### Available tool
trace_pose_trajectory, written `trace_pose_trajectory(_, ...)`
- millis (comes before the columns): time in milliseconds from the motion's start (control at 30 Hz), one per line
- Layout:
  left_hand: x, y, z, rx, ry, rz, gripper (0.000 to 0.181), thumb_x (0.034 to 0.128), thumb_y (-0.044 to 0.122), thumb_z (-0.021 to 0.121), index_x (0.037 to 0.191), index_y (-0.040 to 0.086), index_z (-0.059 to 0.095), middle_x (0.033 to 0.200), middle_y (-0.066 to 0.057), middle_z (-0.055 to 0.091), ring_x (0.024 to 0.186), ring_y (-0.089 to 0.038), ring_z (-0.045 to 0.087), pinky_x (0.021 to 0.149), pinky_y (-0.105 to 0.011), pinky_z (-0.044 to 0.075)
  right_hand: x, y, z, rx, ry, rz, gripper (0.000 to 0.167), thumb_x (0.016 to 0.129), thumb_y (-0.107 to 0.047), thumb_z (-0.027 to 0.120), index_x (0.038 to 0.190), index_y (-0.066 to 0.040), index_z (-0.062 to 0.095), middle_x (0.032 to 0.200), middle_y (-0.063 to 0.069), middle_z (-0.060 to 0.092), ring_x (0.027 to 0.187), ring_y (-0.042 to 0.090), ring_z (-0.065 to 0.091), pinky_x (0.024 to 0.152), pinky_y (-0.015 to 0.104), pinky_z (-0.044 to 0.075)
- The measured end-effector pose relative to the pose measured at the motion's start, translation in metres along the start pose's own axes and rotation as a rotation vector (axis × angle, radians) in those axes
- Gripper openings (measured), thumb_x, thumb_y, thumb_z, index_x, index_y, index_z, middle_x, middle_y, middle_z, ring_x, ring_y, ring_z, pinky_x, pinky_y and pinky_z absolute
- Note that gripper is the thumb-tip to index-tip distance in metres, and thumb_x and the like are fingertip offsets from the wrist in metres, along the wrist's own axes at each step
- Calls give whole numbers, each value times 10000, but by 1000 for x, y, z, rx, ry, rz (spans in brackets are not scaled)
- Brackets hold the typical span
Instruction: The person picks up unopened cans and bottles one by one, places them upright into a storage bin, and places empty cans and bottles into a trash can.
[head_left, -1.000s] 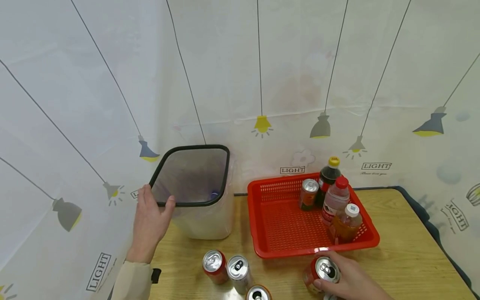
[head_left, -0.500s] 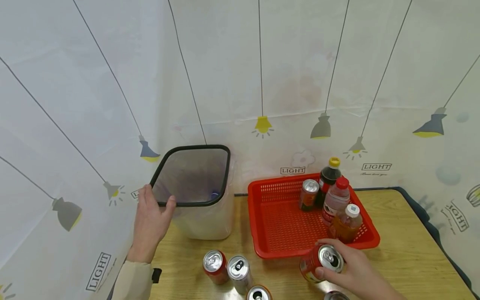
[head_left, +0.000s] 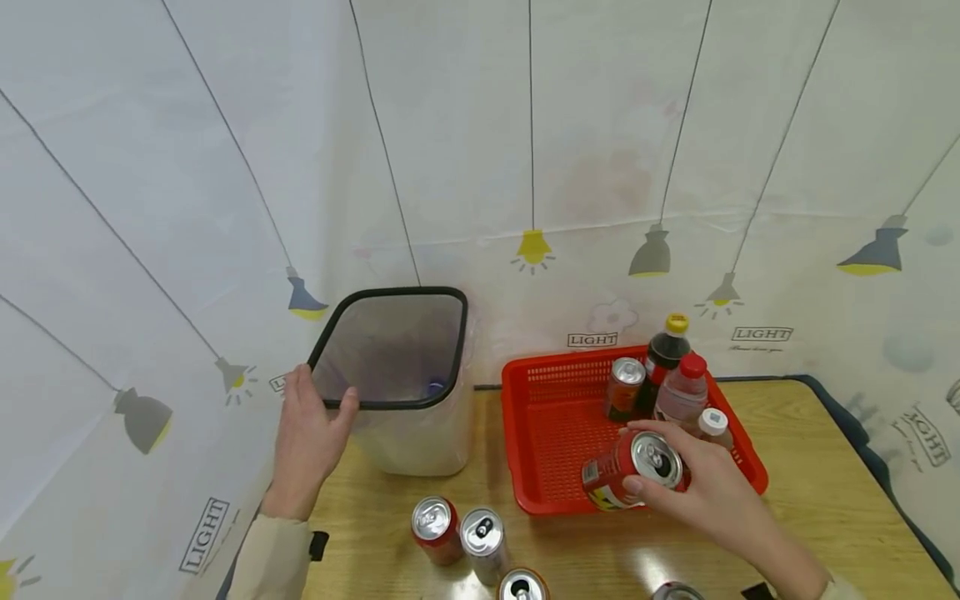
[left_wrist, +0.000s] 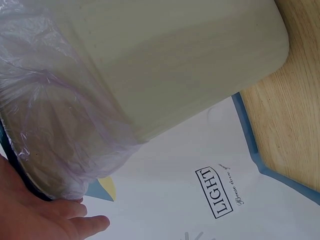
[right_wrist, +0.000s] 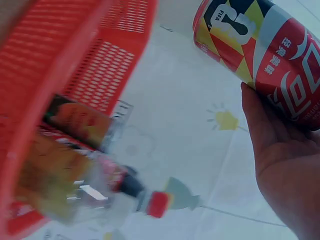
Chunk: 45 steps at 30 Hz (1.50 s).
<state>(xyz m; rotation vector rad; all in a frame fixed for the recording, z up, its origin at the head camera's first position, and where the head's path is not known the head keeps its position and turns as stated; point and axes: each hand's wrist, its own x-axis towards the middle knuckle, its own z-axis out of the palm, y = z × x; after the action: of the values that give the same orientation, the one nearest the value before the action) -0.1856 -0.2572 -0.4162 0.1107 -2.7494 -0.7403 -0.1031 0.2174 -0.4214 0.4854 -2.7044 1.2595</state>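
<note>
My right hand [head_left: 705, 487] grips a red soda can [head_left: 626, 475], its opened top tilted toward me, in front of and above the red basket's near rim. In the right wrist view the can [right_wrist: 270, 55] shows a yellow-and-black pattern and white lettering. My left hand [head_left: 311, 442] rests at the near left corner of the bin [head_left: 420, 442], fingers along its black rim and the thumb at the front edge. In the left wrist view a thin clear bag [left_wrist: 65, 110] hangs over the bin's outside, and the left hand's fingers [left_wrist: 82, 227] lie straight beside the rim.
The red basket [head_left: 525, 492] holds a small can [head_left: 625, 387], a cola bottle [head_left: 663, 350], a red-capped bottle [head_left: 684, 392] and a white-capped bottle [head_left: 712, 425]. Nearer stand a red can [head_left: 435, 529], a silver can [head_left: 483, 542], an orange-rimmed can [head_left: 522, 586] and another can [head_left: 677, 592].
My right hand has lifted the red soda can off the table, up and slightly left to the basket's near edge, tilting it. The left hand keeps its place on the bin.
</note>
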Motion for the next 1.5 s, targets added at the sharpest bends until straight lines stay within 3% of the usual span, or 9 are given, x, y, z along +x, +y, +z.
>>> trace_pose_trajectory(467,0,0,0,0,4,6,907,1043,468,513,1592,-129,106,1641,-351,137,1501,-521,208,1202,-624,223,56,-43,3,38,80,-179,512,924,-264,786,1386,-147,600,1142,29,747,885,126,712,706,265,601)
trace_pose_trajectory(733,1,1,3,-11,15,16,899,1036,454,534,1577,-146,141,1621,-356,166,1481,-527,245,1192,-627,245,80,-61,12,140,77,-194,539,945,-259,763,1430,-140,562,1206,64,716,939,173,701,727,282,609)
trace_pose_trajectory(1100,0,-1,1,-5,22,20,900,1038,464,518,1576,-147,137,1621,-363,167,1486,-524,237,1191,-629,243,110,-88,31,252,115,-235,564,958,-371,734,1435,-138,545,1261,77,675,1014,212,669,776,324,613)
trace_pose_trajectory(1500,-1,0,-1,-2,13,5,896,1041,462,510,1584,-138,125,1629,-354,160,1500,-517,218,1204,-617,228,142,-106,72,381,110,-272,687,960,-534,691,1465,-117,482,1319,109,639,1086,246,652,814,341,617)
